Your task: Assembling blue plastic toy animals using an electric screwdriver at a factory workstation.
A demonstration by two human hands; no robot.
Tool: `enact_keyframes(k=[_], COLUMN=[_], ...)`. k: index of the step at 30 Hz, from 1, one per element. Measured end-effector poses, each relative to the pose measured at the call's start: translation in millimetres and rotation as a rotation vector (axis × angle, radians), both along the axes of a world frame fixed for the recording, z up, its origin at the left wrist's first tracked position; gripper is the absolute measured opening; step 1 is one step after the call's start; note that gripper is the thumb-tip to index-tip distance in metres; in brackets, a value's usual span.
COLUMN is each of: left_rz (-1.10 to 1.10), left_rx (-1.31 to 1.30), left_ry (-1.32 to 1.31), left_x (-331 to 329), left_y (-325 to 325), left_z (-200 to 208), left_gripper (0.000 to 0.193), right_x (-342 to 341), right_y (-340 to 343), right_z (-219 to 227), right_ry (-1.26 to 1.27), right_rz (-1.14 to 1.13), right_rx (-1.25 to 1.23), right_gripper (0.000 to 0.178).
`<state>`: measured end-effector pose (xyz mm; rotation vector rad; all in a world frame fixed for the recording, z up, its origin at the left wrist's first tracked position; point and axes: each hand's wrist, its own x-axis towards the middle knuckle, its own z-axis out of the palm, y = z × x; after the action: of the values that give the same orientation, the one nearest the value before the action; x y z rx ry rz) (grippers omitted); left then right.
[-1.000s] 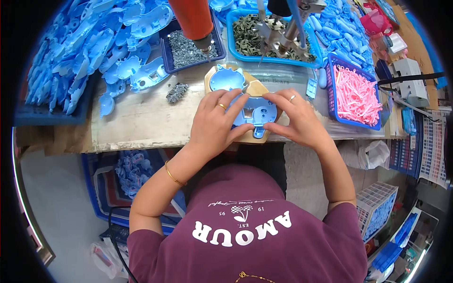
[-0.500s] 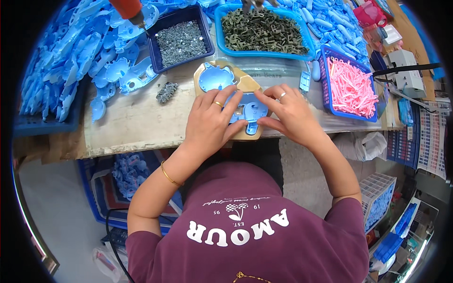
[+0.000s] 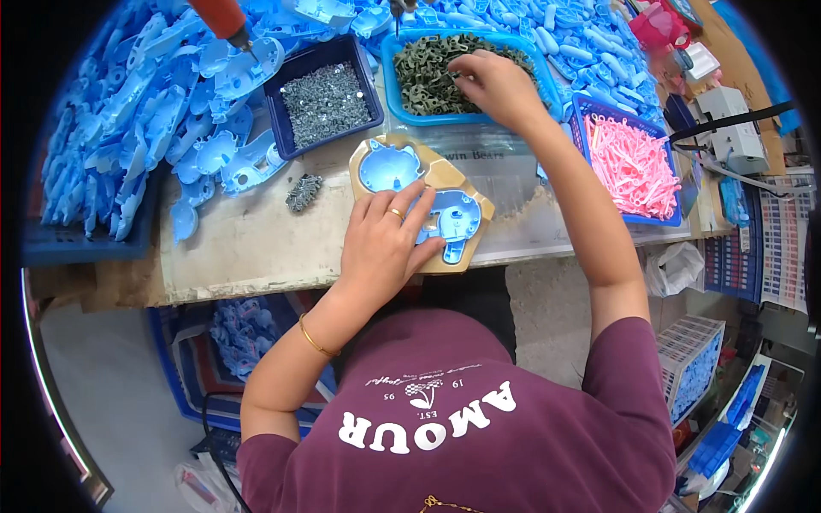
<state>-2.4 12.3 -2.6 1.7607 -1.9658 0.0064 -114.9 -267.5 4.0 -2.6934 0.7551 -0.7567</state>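
A blue plastic toy shell (image 3: 456, 215) lies hollow side up in a tan jig (image 3: 475, 184) at the table's front edge; a rounded blue cup (image 3: 385, 164) sits in its far end. Across the shell's left part lies my left hand (image 3: 382, 235), fingers stretched and spread, hiding some of it. My right hand (image 3: 505, 88) reaches over a light blue tray (image 3: 505, 116) of small dark green plastic parts (image 3: 428, 81). Its thumb and index finger are pinched together at the heap; what is between them is too small to name.
A navy tray (image 3: 280, 128) of small metal screws stands left of the green parts, with a loose screw pile (image 3: 304, 192) before it. Blue shells (image 3: 128, 128) heap at left. A purple basket (image 3: 580, 120) holds pink pieces. A red power screwdriver (image 3: 221, 17) hangs at upper left.
My right hand has left the shell and moved up to the tray of green parts, its fingers now pinched there. My left hand stays on the shell.
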Motion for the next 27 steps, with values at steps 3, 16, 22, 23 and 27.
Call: enact_keyframes(k=[3,16,22,23,27], left_rz=[0.006,-0.018,-0.038,-0.037,-0.045], left_rx=[-0.003,0.026,-0.073,-0.117,-0.016], left_ry=[0.0,-0.003,0.157,0.278,0.566], left_x=[-1,4,0,-3,-18], left_y=[2,-2,-13,-15,-20], left_z=[0,3,15,18,29], left_gripper=[0.06,0.06,0.057,0.057,0.046], right_x=[16,-42,-71,-74,-73], right_y=[-7,-24,29,44,104], right_z=[-10,24,52,54,59], right_ry=[0.135,-0.133,0.024,0.053,0.066], right_rz=[0.009,-0.041,0.059,0.124,0.2], right_rx=[-0.124,0.77,0.963,0.95,1.157], right_gripper=[0.018,0.029,0.022,0.021,0.021])
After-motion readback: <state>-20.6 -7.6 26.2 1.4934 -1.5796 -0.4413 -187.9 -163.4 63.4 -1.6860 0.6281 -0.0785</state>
